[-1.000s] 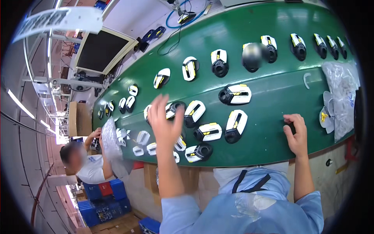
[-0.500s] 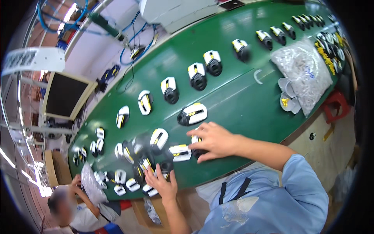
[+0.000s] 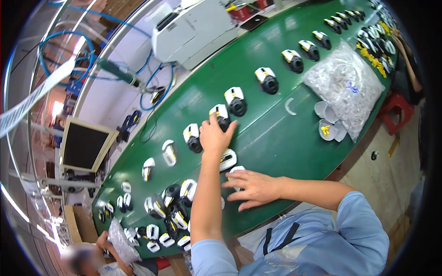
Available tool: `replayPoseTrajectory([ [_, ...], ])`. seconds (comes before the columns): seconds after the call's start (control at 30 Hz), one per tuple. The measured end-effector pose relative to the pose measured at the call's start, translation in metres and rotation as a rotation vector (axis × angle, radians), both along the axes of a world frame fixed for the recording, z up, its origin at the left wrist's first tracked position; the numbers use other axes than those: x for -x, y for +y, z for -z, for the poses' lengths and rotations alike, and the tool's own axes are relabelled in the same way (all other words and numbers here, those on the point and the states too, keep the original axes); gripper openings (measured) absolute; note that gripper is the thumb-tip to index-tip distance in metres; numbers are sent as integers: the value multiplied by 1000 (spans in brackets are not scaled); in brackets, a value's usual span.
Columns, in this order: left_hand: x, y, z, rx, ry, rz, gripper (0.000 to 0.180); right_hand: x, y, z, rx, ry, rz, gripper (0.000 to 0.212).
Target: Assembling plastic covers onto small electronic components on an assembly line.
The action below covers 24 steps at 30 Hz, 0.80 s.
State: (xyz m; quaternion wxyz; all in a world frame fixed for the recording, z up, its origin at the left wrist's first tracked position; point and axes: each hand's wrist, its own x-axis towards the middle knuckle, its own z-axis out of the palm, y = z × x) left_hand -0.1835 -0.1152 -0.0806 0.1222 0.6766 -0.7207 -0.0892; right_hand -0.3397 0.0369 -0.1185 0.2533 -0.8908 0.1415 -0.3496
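Observation:
My left hand [image 3: 215, 136] reaches across to the middle of the far row. Its thumb and fingers are closed round a mouse-shaped plastic housing [image 3: 219, 113], white and black with a yellow strip. Nearer to me, my right hand [image 3: 254, 187] lies palm down with spread fingers over another such housing [image 3: 236, 177], which it partly covers. Just beyond that one, a third housing [image 3: 228, 159] is partly hidden by my left forearm. Left of this arm lies a cluster of similar housings [image 3: 171, 195], some overlapping.
A long row of housings [image 3: 265, 80] runs along the green table [image 3: 271, 133]. A clear bag of pale parts [image 3: 343, 85] lies right, beside grey cups [image 3: 328, 120]. A monitor [image 3: 86, 143] stands left. A co-worker's hand [image 3: 104, 240] is near another bag [image 3: 123, 240].
My left hand has moved from the near-left cluster up to the far row and taken hold of a housing. My right hand stays over the near housing. The view has shifted.

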Motion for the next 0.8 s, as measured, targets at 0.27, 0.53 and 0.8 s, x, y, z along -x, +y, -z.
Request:
replayPoseTrajectory([
  [0.27, -12, 10, -32, -210, 227, -84, 62, 144, 13, -44, -61, -13, 332, 17],
  [0.53, -6, 40, 6, 201, 90, 329, 57, 284, -16, -73, -115, 19, 1006, 13],
  [0.8, -2, -3, 19, 55, 14, 239, 77, 284, -8, -53, -34, 228, 943, 18],
])
